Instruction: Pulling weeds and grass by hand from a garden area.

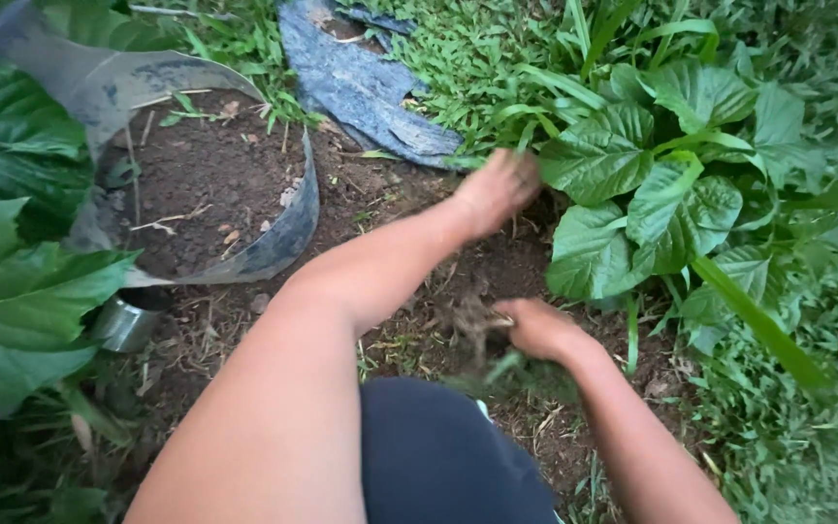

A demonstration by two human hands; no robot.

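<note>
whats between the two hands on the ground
Head view: bare dark soil with bits of dry litter lies between the left hand and the right hand, which holds a rooty clump.

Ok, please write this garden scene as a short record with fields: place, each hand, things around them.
place: bare soil patch between grass and leafy plants
left hand: reaching to the base of the broad-leaf plant, closed around grass or stems; blurred
right hand: closed on a clump of roots and grass, low over the soil
grow bag: grey, filled with soil, to the left
metal can: below the bag, partly under leaves
second bag: flattened, lying at the top
</note>
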